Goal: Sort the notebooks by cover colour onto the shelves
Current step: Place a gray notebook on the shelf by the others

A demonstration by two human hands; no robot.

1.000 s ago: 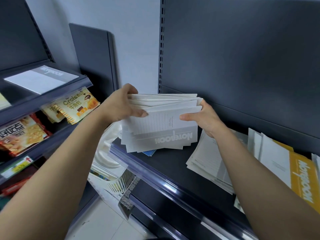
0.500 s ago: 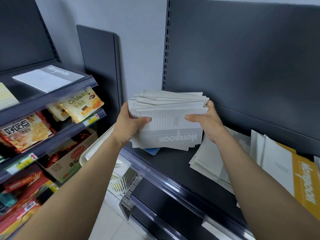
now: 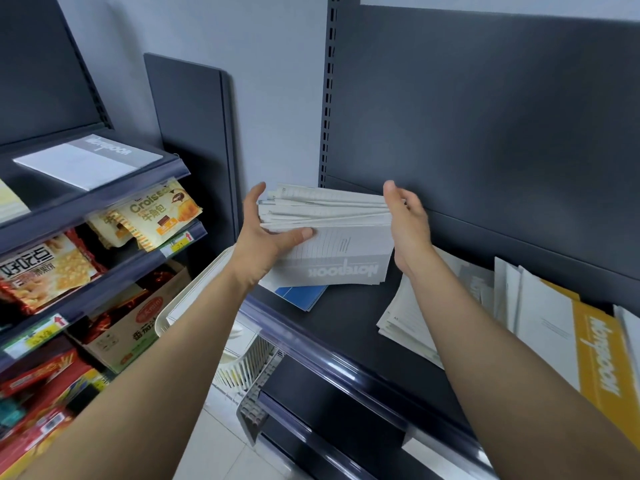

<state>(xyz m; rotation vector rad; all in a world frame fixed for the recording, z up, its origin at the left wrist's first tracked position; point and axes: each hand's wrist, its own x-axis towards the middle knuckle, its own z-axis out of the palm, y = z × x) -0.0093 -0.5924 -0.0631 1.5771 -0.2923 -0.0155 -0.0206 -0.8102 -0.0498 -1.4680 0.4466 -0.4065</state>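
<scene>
A stack of grey-and-white notebooks (image 3: 332,251) stands upright over the left end of the dark shelf (image 3: 349,327), its "NOTEBOOK" cover facing me upside down. My left hand (image 3: 266,237) grips the stack's left edge, thumb across the front cover and fingers raised along the side. Against the right edge of the stack, my right hand (image 3: 408,220) presses flat with its thumb lifted off the cover. Under the stack a blue notebook (image 3: 301,296) lies flat on the shelf. One grey notebook (image 3: 90,161) lies on the upper left shelf.
A loose pile of white notebooks (image 3: 405,323) and a yellow-covered one (image 3: 595,358) lie on the shelf to the right, partly under my right forearm. A white plastic basket (image 3: 194,299) sits below the shelf edge. Snack packets (image 3: 159,216) fill the left shelves.
The messy stack has been squared up. My right thumb has come off the front cover, leaving that hand flat against the right edge. My left hand has shifted on the left edge.
</scene>
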